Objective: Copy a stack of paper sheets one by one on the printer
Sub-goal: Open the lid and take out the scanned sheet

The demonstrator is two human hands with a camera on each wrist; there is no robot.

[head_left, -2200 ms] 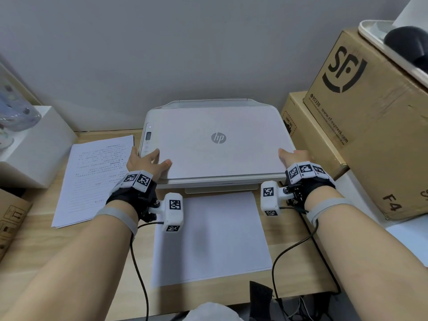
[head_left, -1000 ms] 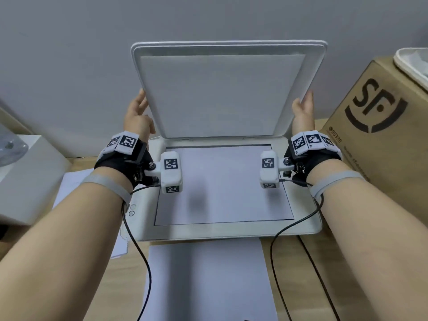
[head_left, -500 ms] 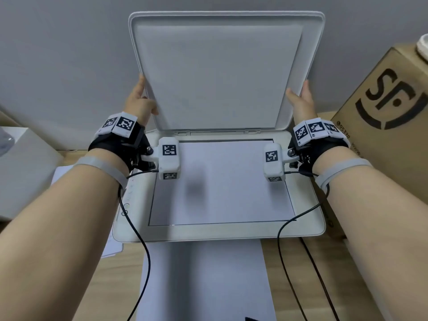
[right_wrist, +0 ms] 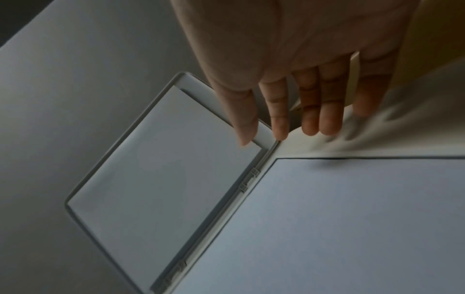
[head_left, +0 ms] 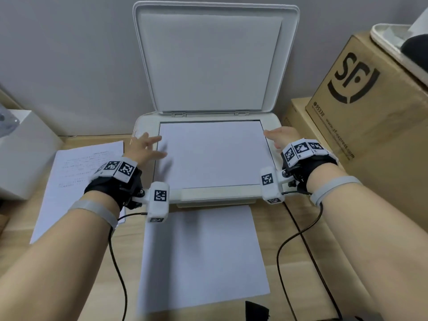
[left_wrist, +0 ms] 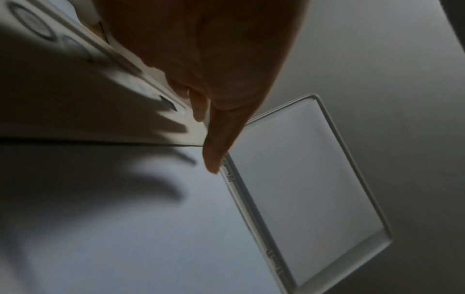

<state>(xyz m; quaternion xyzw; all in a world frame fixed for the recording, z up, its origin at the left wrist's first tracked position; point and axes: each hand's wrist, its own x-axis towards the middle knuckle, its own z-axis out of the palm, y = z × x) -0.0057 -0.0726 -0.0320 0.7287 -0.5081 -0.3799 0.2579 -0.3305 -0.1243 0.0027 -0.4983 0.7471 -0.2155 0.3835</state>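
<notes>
The white printer (head_left: 275, 122) stands with its scanner lid (head_left: 210, 59) raised upright against the wall. A blank-side-up sheet (head_left: 213, 154) lies on the scanner bed. My left hand (head_left: 144, 148) hovers with spread fingers over the sheet's left edge, holding nothing. Over the bed's right edge my right hand (head_left: 278, 137) has straight fingers (right_wrist: 312, 111) and is empty. In the wrist views the lid (left_wrist: 309, 189) (right_wrist: 161, 179) stands beyond the fingers. A printed stack (head_left: 78, 181) lies left of the printer. Another white sheet (head_left: 201, 256) lies in front of it.
Cardboard boxes (head_left: 370, 112) crowd the printer's right side, with a white tray (head_left: 398, 45) on top. A white box (head_left: 23, 154) stands at the far left. Cables (head_left: 298, 235) trail from my wrists over the wooden desk (head_left: 289, 286).
Both hands lifted the lid from closed to upright, then let go of it and dropped down to the edges of the sheet on the scanner bed.
</notes>
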